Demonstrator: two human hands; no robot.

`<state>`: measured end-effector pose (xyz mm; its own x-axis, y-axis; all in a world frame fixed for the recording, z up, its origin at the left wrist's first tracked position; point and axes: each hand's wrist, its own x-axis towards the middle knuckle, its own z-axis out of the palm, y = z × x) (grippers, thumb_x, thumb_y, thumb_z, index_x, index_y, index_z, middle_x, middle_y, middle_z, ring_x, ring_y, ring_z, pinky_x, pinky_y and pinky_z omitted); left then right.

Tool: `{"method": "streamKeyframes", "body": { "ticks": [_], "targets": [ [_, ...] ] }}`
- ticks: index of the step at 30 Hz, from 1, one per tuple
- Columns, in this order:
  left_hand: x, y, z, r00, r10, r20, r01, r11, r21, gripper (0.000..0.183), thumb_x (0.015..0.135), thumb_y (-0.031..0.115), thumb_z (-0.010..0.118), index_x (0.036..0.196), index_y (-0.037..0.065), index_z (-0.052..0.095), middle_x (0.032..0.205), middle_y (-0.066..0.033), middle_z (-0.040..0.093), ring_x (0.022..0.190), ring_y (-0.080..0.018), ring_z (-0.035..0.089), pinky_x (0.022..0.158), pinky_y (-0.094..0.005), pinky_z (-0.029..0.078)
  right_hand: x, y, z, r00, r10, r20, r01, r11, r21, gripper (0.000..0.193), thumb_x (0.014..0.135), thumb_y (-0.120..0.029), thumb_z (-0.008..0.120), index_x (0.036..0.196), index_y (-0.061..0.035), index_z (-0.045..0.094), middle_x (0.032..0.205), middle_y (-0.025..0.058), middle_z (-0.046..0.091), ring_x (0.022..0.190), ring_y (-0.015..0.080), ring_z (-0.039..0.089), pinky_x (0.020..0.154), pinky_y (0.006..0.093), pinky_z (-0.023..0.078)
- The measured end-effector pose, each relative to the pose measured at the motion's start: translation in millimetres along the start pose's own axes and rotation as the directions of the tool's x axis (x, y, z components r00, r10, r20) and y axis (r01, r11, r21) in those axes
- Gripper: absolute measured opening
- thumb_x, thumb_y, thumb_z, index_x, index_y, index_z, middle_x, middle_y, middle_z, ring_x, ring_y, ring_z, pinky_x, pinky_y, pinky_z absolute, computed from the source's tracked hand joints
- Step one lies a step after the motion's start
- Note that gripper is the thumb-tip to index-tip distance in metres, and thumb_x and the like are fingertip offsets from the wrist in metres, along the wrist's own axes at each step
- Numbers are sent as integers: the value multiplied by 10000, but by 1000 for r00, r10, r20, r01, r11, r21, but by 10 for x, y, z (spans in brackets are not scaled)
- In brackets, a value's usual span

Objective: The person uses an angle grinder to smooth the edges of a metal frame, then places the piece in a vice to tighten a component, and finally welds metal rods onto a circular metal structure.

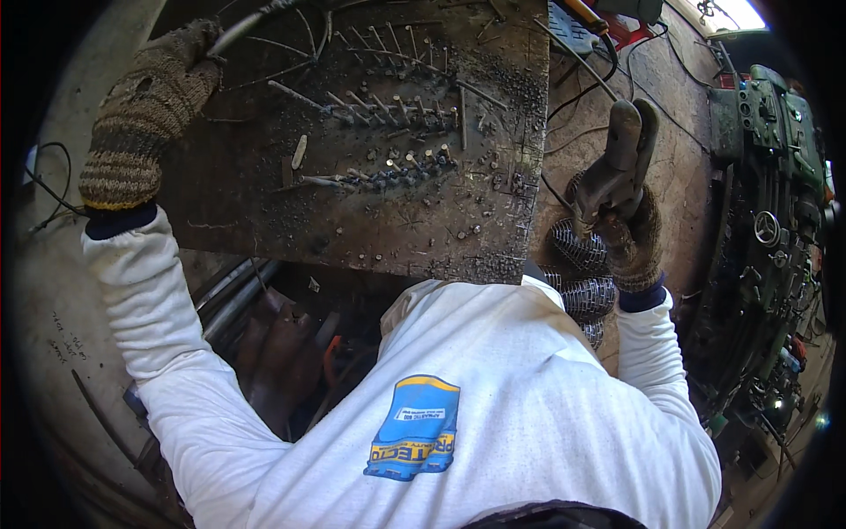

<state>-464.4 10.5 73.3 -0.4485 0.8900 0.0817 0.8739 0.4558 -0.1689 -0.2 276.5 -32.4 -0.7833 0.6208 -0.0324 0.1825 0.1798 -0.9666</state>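
Observation:
My left hand (pixel 152 106), in a brown knitted glove, is closed round a grey metal rod (pixel 251 25) at the table's far left. Thin bent rods (pixel 308 44) spread out beside that rod's far end. On the right, past the table edge, my gloved right hand (pixel 633 242) grips a worn, plier-like welding electrode holder (pixel 622 145). A thin welding electrode (pixel 577 60) sticks out of its jaws toward the upper left. Rows of short upright metal pegs on bars (pixel 392 113) lie on the dark metal table (pixel 264 212), with a nearer row (pixel 397 172) closer to me.
Slag bits and loose metal scraps litter the table. An orange-handled tool (pixel 585 14) with a black cable lies at the far right. Wire-mesh rolls (pixel 586 295) stand below my right hand. A green machine (pixel 775 141) is farther right; metal pipes (pixel 231 295) lie under the table.

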Motion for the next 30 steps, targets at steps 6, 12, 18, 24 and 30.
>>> {"method": "streamKeyframes", "body": {
  "ticks": [6,12,18,24,30],
  "targets": [
    [20,17,-111,997,64,44,-65,997,33,428,899,222,625,1304,92,574,1196,-171,632,1122,-332,605,948,-412,483,20,6,-34,999,34,-3,-34,999,27,521,860,-267,748,1234,-10,492,1058,84,602,930,170,617,820,306,514],
    [111,157,-164,998,-46,53,54,988,-146,424,901,212,617,1304,88,573,1185,-176,636,1116,-336,609,944,-412,486,31,-15,-31,999,16,31,-14,998,-55,561,877,-294,729,1300,-23,478,1103,20,597,921,97,564,794,252,480],
    [8,64,-64,990,132,47,-133,991,12,411,900,203,612,1294,86,579,1166,-184,642,1103,-339,615,926,-409,493,48,-95,-12,996,29,81,-30,999,18,612,863,-323,745,1315,-16,468,1099,27,603,940,110,572,841,269,479],
    [-58,170,-84,993,52,102,-57,997,48,386,904,198,603,1276,96,593,1199,-175,624,1139,-343,585,944,-415,474,80,-163,-54,978,114,177,-146,972,182,700,802,-327,806,1315,12,473,1126,117,645,963,201,662,757,286,554],
    [-20,319,-218,992,45,117,-44,999,-6,319,895,189,617,1203,107,631,1066,-157,667,977,-331,644,842,-418,513,188,-22,-176,946,141,292,-124,989,-78,685,764,-271,835,1317,-18,518,1190,95,647,1072,212,638,948,351,511]
  ]
}}
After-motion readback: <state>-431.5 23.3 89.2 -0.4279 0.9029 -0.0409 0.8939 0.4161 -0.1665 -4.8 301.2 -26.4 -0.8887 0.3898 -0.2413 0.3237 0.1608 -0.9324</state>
